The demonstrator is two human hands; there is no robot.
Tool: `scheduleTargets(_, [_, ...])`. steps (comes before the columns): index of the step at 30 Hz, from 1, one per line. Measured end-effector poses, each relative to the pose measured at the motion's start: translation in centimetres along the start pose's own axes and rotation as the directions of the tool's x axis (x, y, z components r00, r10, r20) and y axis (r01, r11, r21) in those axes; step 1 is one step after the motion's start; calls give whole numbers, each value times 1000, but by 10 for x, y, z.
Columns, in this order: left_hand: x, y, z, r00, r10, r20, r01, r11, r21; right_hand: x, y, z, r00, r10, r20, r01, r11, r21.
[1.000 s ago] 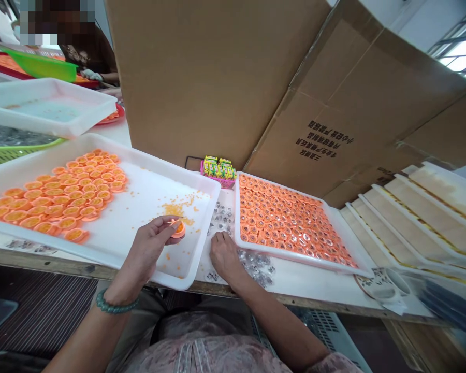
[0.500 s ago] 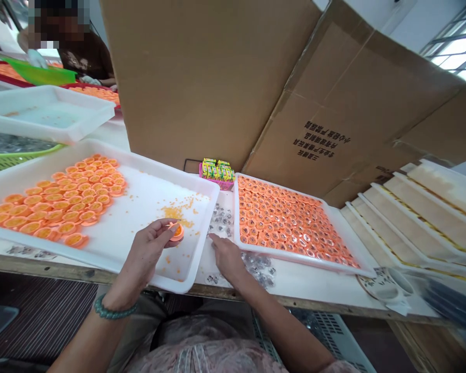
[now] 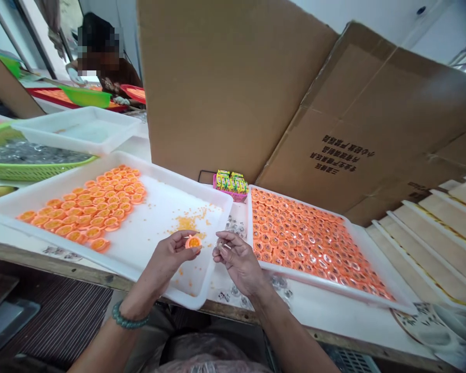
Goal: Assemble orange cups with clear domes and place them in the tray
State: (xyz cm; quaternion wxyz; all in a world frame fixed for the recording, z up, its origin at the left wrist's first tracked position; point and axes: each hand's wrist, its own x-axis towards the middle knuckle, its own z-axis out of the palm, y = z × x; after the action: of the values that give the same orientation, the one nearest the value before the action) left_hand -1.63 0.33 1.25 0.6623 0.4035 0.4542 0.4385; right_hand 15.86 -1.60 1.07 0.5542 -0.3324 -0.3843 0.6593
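Note:
My left hand point(image 3: 171, 259) pinches a small orange cup point(image 3: 193, 242) over the near right corner of the white left tray point(image 3: 155, 217). Rows of filled orange cups point(image 3: 93, 207) lie in that tray's left half, and loose orange grains point(image 3: 188, 223) are scattered near its middle. My right hand point(image 3: 238, 259) is raised beside the cup, fingers pinched on a small clear lid point(image 3: 219, 243). More clear lids point(image 3: 233, 225) lie on the table between the two trays. The right white tray point(image 3: 256, 259) is packed with lidded orange cups point(image 3: 310, 238).
Large cardboard sheets point(image 3: 233, 83) stand behind the trays. A pink basket of yellow-green packets point(image 3: 230, 184) sits at their foot. A green basket of clear lids point(image 3: 27, 155) and an empty white tray point(image 3: 81, 129) are at left. Stacked trays point(image 3: 442, 217) lie at right. Another person point(image 3: 104, 62) works far back.
My right hand lifted off the table with a clear lid and came up next to the cup in my left hand. The view shifted, so everything slid rightward.

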Motion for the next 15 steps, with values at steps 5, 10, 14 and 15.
scheduleTargets(5, [3,-4,-2,1000,13,-2,-13,1000,9,7,2,0,1000,8,24,-5,992,-124])
scheduleTargets(10, [5,-8,-5,997,56,46,-58,997,47,14,-4,6,1000,17,4,-15,953,-301])
scheduleTargets(14, [6,-9,-7,997,61,51,-63,997,43,19,-9,10,997,51,58,-22,911,-412])
scheduleTargets(15, [6,-9,-7,997,61,46,-63,997,45,19,-10,10,996,62,64,-29,907,-421])
